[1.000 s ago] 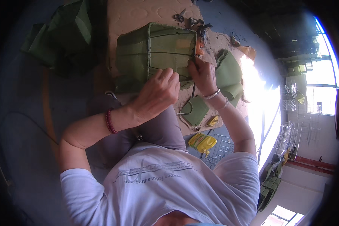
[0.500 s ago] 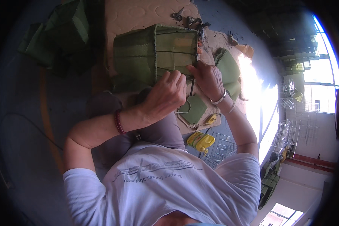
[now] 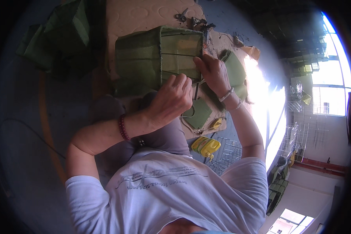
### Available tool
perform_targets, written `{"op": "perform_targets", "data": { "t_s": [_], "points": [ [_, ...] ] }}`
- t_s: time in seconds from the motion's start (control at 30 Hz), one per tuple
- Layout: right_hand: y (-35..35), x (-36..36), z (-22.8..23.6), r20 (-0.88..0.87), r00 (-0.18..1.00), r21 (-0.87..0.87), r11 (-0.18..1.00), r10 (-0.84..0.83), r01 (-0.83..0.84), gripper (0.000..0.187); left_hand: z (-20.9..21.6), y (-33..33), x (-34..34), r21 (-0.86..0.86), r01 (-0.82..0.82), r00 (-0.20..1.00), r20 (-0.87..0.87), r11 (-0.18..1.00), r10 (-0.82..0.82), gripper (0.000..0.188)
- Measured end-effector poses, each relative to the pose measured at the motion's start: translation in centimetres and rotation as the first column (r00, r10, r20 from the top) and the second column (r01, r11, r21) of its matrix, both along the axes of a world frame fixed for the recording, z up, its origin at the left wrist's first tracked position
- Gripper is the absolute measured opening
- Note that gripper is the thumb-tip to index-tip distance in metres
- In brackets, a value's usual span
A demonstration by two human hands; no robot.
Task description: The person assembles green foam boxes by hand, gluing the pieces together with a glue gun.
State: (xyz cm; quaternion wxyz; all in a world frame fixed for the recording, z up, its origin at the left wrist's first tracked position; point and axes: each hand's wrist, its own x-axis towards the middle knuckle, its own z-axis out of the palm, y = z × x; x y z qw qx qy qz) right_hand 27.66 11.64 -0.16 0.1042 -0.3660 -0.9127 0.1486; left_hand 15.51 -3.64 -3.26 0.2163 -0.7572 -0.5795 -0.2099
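Observation:
A green mesh-covered box with a wire frame (image 3: 138,58) lies on its side in front of me, its open end facing right. My left hand (image 3: 171,95) is closed in a pinch at the near edge of that opening; what its fingertips hold is hidden. My right hand (image 3: 214,74) grips the right rim of the box, thumb on the inner side and fingers around the outside. Between the two hands a short dark strip (image 3: 196,90) hangs below the rim.
The box rests on a tan padded work surface (image 3: 132,15). Scissors (image 3: 181,15) lie at its far side. Green fabric pieces (image 3: 234,68) are to the right, a yellow bottle (image 3: 206,146) lower right beside wire racks (image 3: 228,156). More green boxes (image 3: 68,27) stand at far left.
My right hand has slid a little farther away along the box's right rim. My left hand stays almost in place, still pinched.

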Motion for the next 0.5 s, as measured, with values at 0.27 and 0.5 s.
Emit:
{"op": "perform_targets", "data": {
  "t_s": [0.27, 0.5],
  "points": [
    [0.4, 0.1, -0.5, -0.147, 0.988, 0.029, 0.998, 0.051, -0.048, 0.029, -0.2, 0.1, 0.0, 0.012, -0.016, 1.0, 0.013, 1.0, 0.016, 0.006],
    [1.7, -0.6, -1.3, -0.177, 0.981, 0.238, 0.97, 0.085, -0.041, 0.031, 0.4, 0.4, -0.1, 0.012, -0.031, 0.999, -0.011, 0.999, 0.031, 0.007]
  ]
}}
